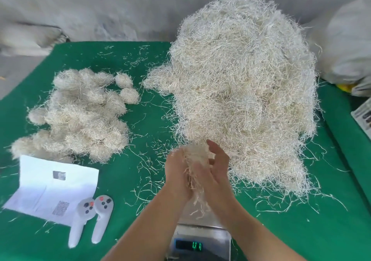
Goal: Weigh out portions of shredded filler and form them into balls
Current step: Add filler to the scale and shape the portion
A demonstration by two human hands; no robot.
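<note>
One big heap of shredded filler point(245, 92) fills the right of the frame. At left, a cluster of finished balls point(78, 114) — too tangled to count. Two remotes point(90, 218), one paper sheet point(50, 188), one scale point(198, 240) — and two hands point(197, 172).

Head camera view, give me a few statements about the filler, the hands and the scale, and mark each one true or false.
1. Both hands, left hand and right hand, press a clump of filler between them. True.
2. The big loose pile lies left of the finished balls. False: the pile is on the right, the balls on the left.
3. The scale sits below the hands, its display lit green. True.
4. The table cover is red. False: it is green.
5. Two white remotes lie on top of the scale. False: they lie left of it, partly on a white paper sheet.
</note>
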